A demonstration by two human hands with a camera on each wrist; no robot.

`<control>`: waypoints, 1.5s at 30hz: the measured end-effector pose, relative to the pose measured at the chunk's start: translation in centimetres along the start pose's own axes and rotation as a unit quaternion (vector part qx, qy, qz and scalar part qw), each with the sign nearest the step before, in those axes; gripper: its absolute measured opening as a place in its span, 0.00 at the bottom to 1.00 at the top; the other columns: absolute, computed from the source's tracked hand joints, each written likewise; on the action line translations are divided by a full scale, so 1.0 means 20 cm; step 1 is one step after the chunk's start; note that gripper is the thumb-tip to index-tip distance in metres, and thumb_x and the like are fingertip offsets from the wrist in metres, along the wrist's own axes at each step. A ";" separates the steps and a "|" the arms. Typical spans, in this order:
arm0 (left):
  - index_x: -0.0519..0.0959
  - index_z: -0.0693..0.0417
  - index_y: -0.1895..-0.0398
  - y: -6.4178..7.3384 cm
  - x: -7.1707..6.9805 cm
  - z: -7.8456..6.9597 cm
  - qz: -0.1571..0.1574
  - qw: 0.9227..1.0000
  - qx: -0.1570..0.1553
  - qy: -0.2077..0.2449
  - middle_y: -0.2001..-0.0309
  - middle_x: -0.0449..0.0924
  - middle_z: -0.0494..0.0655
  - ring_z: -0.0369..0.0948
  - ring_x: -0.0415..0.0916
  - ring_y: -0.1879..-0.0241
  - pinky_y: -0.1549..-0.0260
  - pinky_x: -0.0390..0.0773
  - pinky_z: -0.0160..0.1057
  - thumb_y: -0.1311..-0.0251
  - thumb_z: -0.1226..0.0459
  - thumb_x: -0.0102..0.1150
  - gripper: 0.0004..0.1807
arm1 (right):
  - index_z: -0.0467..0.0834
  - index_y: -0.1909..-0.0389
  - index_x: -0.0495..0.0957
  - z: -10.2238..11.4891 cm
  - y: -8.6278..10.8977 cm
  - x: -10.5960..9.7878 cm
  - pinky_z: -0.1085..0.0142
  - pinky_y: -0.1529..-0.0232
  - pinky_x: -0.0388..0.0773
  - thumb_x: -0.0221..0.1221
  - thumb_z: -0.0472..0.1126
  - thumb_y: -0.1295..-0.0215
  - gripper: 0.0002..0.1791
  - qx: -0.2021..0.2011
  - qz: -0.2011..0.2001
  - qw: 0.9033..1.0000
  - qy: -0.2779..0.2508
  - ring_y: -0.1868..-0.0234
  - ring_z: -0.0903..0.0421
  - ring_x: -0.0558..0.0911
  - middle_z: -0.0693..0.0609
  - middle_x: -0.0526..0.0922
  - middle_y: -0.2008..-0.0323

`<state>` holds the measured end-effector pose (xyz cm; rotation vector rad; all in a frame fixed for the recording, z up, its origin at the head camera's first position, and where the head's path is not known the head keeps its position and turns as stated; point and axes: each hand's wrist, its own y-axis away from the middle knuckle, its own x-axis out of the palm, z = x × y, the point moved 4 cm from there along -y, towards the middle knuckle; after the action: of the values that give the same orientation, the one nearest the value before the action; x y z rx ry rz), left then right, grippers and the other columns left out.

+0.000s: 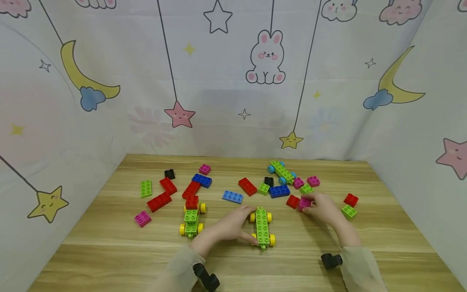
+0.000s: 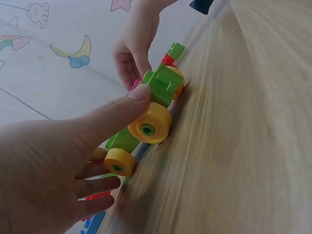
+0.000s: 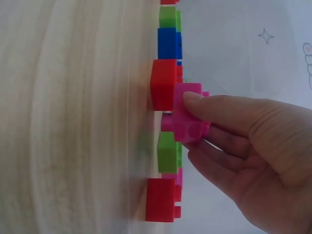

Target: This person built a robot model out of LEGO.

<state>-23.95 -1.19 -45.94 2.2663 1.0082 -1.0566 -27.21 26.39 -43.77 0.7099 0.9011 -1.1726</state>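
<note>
My left hand (image 1: pixel 228 226) holds a green toy car base (image 1: pixel 262 228) with yellow wheels, which stands on the table. In the left wrist view its thumb (image 2: pixel 119 111) lies against the near end, while the lower fingers stay fairly straight beside the wheels. Between thumb and fingertips, my right hand (image 1: pixel 322 209) pinches a pink block (image 3: pixel 185 114), held just off the table in the right wrist view. A red block (image 1: pixel 292 201) sits left of that hand. Left of my left hand stands another yellow-wheeled car (image 1: pixel 191 221), with green and red blocks stacked on it.
A green car base with blue wheels (image 1: pixel 281 172) stands at the back right. Blue blocks (image 1: pixel 279 191), red blocks (image 1: pixel 159 201) and pink blocks (image 1: pixel 142 218) lie scattered about. A red block (image 1: pixel 351 199) and a green block (image 1: pixel 349 211) lie right of my right hand.
</note>
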 end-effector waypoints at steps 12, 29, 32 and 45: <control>0.61 0.58 0.28 0.00 -0.01 0.00 0.002 1.000 -0.004 0.004 0.30 0.64 0.52 0.48 0.63 0.31 0.33 0.66 0.48 0.53 0.47 0.75 0.52 | 0.30 0.46 0.78 0.12 0.02 -0.06 0.44 0.48 0.78 0.66 0.36 0.40 0.23 -0.043 -0.040 0.998 -0.013 0.50 0.37 0.81 0.34 0.83 0.50; 0.62 0.58 0.28 0.01 -0.01 -0.01 0.002 1.000 -0.008 -0.002 0.30 0.65 0.53 0.48 0.64 0.31 0.33 0.67 0.48 0.53 0.47 0.75 0.52 | 0.36 0.45 0.79 0.38 0.04 0.01 0.45 0.48 0.79 0.67 0.37 0.40 0.21 -0.120 -0.098 0.987 -0.037 0.47 0.40 0.81 0.39 0.83 0.48; 0.62 0.58 0.28 0.00 -0.01 -0.01 0.003 1.000 -0.007 -0.002 0.30 0.65 0.54 0.49 0.64 0.31 0.33 0.66 0.48 0.53 0.47 0.75 0.52 | 0.36 0.46 0.80 0.40 0.03 0.05 0.47 0.51 0.80 0.67 0.36 0.41 0.21 -0.135 -0.096 0.985 -0.039 0.51 0.43 0.82 0.41 0.84 0.50; 0.62 0.58 0.28 0.00 -0.01 0.00 0.003 1.000 -0.003 -0.008 0.30 0.65 0.53 0.49 0.63 0.30 0.33 0.66 0.49 0.54 0.46 0.75 0.52 | 0.36 0.46 0.80 0.49 0.03 0.18 0.53 0.51 0.82 0.68 0.35 0.42 0.22 -0.188 -0.049 0.979 -0.065 0.49 0.46 0.82 0.44 0.84 0.49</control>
<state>-24.05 -1.22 -45.74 2.2517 0.9974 -1.0662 -24.03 16.65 -42.23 0.2829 1.0200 -1.0805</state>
